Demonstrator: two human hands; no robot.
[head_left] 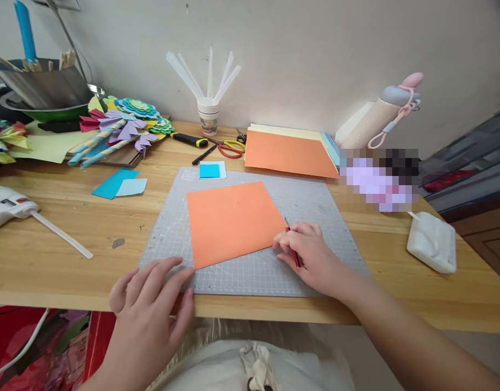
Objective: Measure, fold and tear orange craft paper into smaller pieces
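Pencil (294,257) pinched in the right grip (307,250), orange sheet (233,222) stretching left from it on the cutting mat (325,209). Left grip (152,296) loosely spread, empty, by the near-left corner; contact unclear. For clean handling, press that corner flat, keeping pencil pressure light.

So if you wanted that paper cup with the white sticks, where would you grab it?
Probably around the body of the paper cup, from the near side: it stands upright, the wall is behind it, and the white sticks fan out above, so a grab from the top would likely disturb them.
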